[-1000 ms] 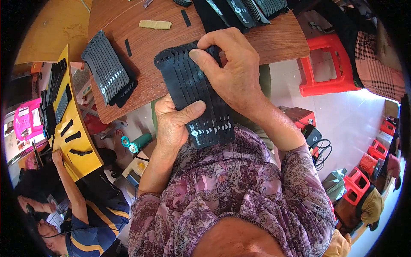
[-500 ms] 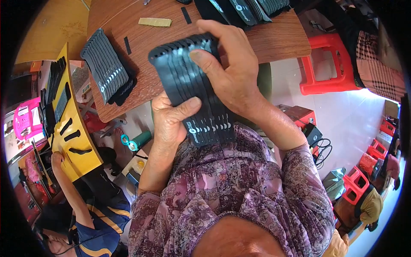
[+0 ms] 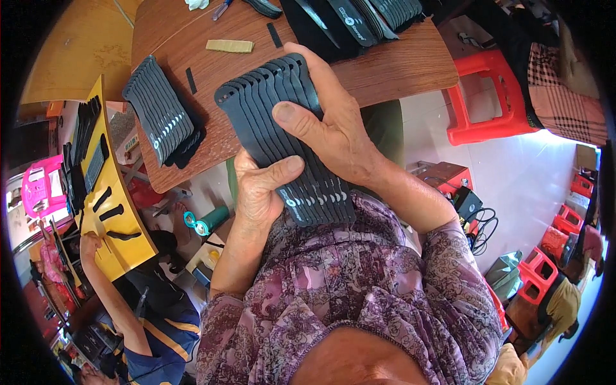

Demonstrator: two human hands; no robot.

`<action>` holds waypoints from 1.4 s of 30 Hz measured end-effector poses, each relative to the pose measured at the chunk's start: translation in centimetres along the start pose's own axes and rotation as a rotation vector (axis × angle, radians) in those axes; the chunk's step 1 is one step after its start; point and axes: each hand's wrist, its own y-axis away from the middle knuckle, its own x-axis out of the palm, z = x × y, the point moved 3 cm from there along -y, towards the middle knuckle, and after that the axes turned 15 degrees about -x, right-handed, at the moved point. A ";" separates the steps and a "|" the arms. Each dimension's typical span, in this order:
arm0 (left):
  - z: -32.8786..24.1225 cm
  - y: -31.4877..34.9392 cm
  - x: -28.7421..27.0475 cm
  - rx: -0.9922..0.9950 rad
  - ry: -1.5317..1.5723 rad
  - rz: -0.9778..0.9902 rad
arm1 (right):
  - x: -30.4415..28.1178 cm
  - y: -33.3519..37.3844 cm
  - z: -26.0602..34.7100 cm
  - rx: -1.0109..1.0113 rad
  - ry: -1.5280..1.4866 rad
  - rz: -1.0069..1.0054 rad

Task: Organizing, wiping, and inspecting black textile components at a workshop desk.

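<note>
Both my hands hold a fanned stack of flat dark strips in front of my lap, by the table's near edge. The strips have rounded, holed far ends and pale printed marks near their lower ends. My left hand grips the stack's left side, thumb across the top strips. My right hand wraps the upper right side, its thumb pressed on the face and its index finger along the far edge. Fingers beneath the stack are hidden. A similar fanned stack of strips lies on the brown table to the left.
A pale yellow block and a small dark strip lie on the table; more dark pieces are piled at the back. On the left, another person's hand touches a yellow table. A red stool stands right.
The held stack has tilted slightly and its strips look more evenly fanned. My right hand has shifted a little left and down along it. The left hand keeps its hold.
</note>
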 end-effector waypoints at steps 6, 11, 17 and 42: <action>0.5 -0.5 -0.6 -0.089 0.077 0.061 | 0.0 -0.4 -1.4 -0.122 0.083 -0.010; -1.6 -0.5 -1.5 0.152 0.136 -0.025 | -1.2 1.3 -0.1 0.188 -0.277 -0.011; -3.6 -1.6 -1.7 0.375 0.225 -0.042 | -1.3 4.4 -0.6 0.377 -0.325 0.070; -8.0 -3.9 -2.9 0.250 -1.079 -0.434 | -8.2 -0.2 0.9 0.085 0.546 0.074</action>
